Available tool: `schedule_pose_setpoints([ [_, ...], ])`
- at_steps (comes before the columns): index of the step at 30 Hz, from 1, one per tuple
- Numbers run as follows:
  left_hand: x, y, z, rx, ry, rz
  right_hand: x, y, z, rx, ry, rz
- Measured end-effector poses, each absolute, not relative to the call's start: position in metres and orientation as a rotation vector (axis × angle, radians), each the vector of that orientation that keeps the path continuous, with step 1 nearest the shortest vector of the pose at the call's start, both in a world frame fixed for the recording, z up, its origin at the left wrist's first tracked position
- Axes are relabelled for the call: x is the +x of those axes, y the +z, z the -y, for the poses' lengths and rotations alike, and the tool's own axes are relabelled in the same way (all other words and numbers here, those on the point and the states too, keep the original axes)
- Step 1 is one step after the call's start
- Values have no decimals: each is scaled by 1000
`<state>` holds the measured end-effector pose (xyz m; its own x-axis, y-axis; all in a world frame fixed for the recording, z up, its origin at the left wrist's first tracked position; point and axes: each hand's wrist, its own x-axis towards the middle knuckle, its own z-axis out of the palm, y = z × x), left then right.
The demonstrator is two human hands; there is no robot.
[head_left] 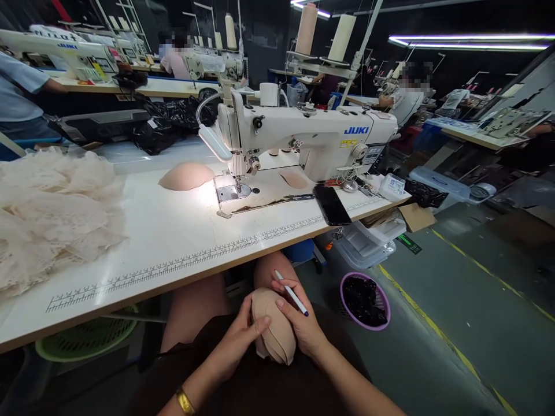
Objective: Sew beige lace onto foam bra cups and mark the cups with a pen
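Over my lap, a stack of beige bra cups [274, 332] is held between both hands, with several layered edges showing at its lower side. My left hand [238, 335] grips the stack from the left, thumb lying across its face. On the other side, my right hand [309, 326] presses its thumb on the upper right of the cups. A white pen [295, 297] with a dark blue end is also in the right hand, held slanting between the fingers. Part of the fingers of both hands is hidden behind the cups.
Ahead stands a white sewing machine [281, 130] on a table [165, 231] with a printed ruler. A single beige cup [186, 176], a black phone [332, 205] and a heap of cream lace [52, 214] lie there. A purple basket [344, 294] stands on the floor at right.
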<state>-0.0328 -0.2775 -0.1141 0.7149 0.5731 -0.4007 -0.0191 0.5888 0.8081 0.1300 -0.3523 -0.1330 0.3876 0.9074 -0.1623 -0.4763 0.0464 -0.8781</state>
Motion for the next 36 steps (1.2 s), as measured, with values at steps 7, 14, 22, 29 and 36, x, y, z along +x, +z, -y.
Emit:
schedule_pose_setpoints([
  [7, -27, -122, 283, 893, 339, -628, 131, -123, 351, -1021, 1121, 463],
  [14, -31, -129, 283, 843, 401, -577, 135, -122, 353, -915, 1261, 416],
  [22, -31, -126, 285, 571, 304, -567, 130, -120, 334, -958, 1204, 356],
  [29, -32, -103, 286, 316, 227, -519, 127, -99, 337, -921, 1227, 362],
  [36, -51, -104, 302, 199, 304, -585, 117, -85, 358, -1039, 1207, 602],
])
